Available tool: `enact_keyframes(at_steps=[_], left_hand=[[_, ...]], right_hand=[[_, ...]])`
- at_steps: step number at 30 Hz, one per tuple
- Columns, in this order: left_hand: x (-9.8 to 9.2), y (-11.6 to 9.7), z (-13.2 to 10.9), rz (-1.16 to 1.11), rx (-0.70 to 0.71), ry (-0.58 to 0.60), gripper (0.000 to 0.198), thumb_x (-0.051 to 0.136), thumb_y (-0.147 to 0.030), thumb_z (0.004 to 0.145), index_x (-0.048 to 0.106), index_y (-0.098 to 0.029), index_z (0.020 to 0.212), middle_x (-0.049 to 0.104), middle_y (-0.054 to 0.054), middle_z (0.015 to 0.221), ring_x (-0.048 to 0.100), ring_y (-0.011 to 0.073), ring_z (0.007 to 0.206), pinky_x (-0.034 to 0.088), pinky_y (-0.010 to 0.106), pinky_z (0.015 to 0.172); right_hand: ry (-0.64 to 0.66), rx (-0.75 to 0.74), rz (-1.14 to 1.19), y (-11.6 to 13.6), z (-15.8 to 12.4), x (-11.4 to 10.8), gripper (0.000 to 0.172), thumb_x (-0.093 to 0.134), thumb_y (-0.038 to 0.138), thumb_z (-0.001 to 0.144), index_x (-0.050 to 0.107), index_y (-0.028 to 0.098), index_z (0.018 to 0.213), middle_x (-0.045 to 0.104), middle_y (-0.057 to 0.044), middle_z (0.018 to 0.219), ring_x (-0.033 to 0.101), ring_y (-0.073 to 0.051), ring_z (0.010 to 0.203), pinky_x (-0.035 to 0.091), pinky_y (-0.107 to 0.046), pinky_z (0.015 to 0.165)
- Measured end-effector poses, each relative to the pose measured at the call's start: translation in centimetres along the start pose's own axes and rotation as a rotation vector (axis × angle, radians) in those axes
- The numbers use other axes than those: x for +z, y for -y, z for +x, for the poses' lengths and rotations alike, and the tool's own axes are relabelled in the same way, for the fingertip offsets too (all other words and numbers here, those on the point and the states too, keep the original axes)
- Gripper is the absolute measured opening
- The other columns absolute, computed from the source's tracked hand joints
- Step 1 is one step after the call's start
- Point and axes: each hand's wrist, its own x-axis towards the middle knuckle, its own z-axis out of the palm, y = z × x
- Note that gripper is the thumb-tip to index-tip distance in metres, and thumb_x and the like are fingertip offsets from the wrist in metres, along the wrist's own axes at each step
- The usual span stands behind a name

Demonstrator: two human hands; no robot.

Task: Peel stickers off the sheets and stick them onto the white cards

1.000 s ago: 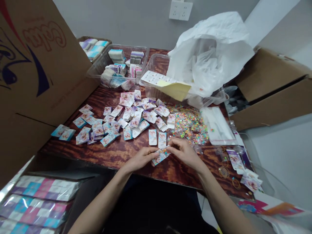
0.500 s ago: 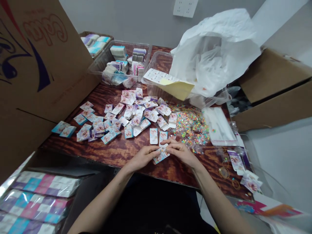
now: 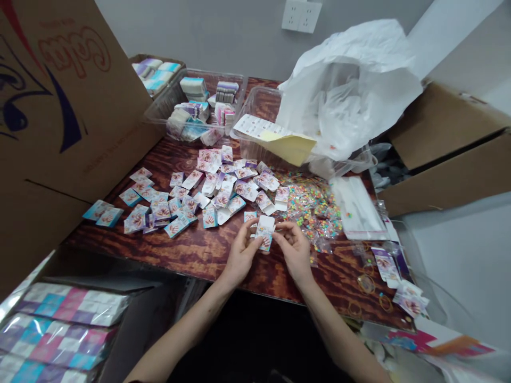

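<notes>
A person's two bare hands meet over the near edge of a dark red-brown wood-grain table. Between them is a small white-and-blue printed carton, its white flap pointing away from the person. The left hand grasps it, thumb across the printed front. The right hand is curled at the carton's right edge; whether it pinches the edge cannot be told. A similar carton lies just beyond the left fingers.

Farther left spreads a loose pile of small cartons in white, pink, purple and blue. To its right lie clear packets of multicoloured beads, and beside them a stack of clear plastic sleeves. Rubber bands lie near the right edge. At the back, a clear plastic tub holds bundled cartons; a crumpled white bag sits to its right. A large cardboard box stands at left.
</notes>
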Motion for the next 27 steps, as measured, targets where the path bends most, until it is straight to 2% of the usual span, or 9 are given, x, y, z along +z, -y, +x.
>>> enact_keyframes(at_steps=[4,8,10,13,15,17,20,24,27], left_hand=[[0.5,-0.2,-0.2,0.092,0.11,0.0,0.053,0.056,-0.029,0.09,0.035,-0.024,0.139,0.059,0.008,0.117,0.06,0.0181,0.099,0.052,0.029,0.083],[0.0,0.0,-0.1,0.257,0.139,0.04,0.034,0.053,-0.028,0.092,0.051,-0.021,0.125,0.058,0.008,0.118,0.057,0.0191,0.104,0.05,0.029,0.087],[-0.4,0.1,0.0,0.309,0.113,0.091,0.028,0.054,-0.028,0.091,0.055,-0.02,0.118,0.059,0.006,0.109,0.057,0.0182,0.098,0.051,0.028,0.083],[-1.2,0.0,0.1,0.288,0.012,0.169,0.025,0.054,-0.033,0.091,0.054,-0.021,0.113,0.055,0.001,0.086,0.055,0.0151,0.077,0.051,0.023,0.061],[-1.5,0.0,0.1,0.275,-0.022,0.193,0.025,0.054,-0.036,0.091,0.054,-0.021,0.112,0.051,0.0,0.081,0.053,0.0141,0.072,0.049,0.02,0.055],[-1.7,-0.1,0.0,0.289,-0.006,0.193,0.024,0.054,-0.035,0.091,0.054,-0.021,0.111,0.053,0.001,0.084,0.053,0.0142,0.075,0.048,0.02,0.057],[-1.5,-0.1,0.0,0.304,0.041,0.162,0.022,0.053,-0.031,0.093,0.051,-0.021,0.112,0.056,0.001,0.086,0.054,0.0134,0.075,0.046,0.021,0.062],[-1.2,0.2,-0.1,0.281,0.079,0.104,0.024,0.053,-0.026,0.092,0.041,-0.023,0.113,0.06,-0.001,0.086,0.054,0.0115,0.072,0.043,0.021,0.065],[-1.2,0.3,-0.1,0.357,0.086,0.103,0.027,0.053,-0.025,0.092,0.04,-0.023,0.116,0.061,-0.001,0.086,0.056,0.0121,0.073,0.042,0.022,0.066]], right_hand=[[-0.042,-0.01,0.077,-0.5,-0.3,0.3,0.021,0.07,0.032,0.079,0.064,0.023,0.096,0.065,-0.003,0.09,0.059,-0.018,0.083,0.048,-0.029,0.077],[0.016,0.0,0.073,-0.6,0.0,-0.2,0.014,0.069,0.031,0.079,0.068,0.022,0.09,0.066,-0.002,0.087,0.06,-0.018,0.084,0.047,-0.029,0.079],[0.028,-0.011,0.01,-0.6,0.0,-0.6,0.009,0.068,0.03,0.08,0.069,0.021,0.082,0.066,-0.001,0.081,0.06,-0.018,0.081,0.046,-0.029,0.077],[0.059,-0.039,-0.069,-0.4,-0.1,-0.9,0.009,0.067,0.029,0.08,0.069,0.021,0.076,0.065,0.0,0.076,0.058,-0.017,0.076,0.044,-0.029,0.073],[0.088,-0.05,-0.072,-0.2,-0.2,-0.9,0.011,0.067,0.028,0.08,0.068,0.021,0.072,0.063,0.0,0.074,0.057,-0.016,0.074,0.043,-0.028,0.071],[0.084,-0.036,-0.015,0.1,-0.1,-0.7,0.007,0.068,0.028,0.08,0.068,0.022,0.083,0.061,0.002,0.072,0.055,-0.015,0.071,0.042,-0.027,0.068],[0.085,0.008,0.071,0.7,-0.2,-0.5,0.03,0.069,0.031,0.08,0.064,0.027,0.108,0.061,0.003,0.076,0.056,-0.015,0.072,0.044,-0.027,0.067],[0.175,-0.041,-0.041,1.1,-0.4,-0.9,0.014,0.066,0.033,0.083,0.071,0.023,0.091,0.064,-0.002,0.089,0.059,-0.018,0.085,0.045,-0.03,0.076],[0.179,-0.064,-0.064,0.9,-0.6,-1.1,0.012,0.067,0.033,0.083,0.071,0.022,0.083,0.066,-0.004,0.089,0.06,-0.02,0.09,0.045,-0.032,0.082]])
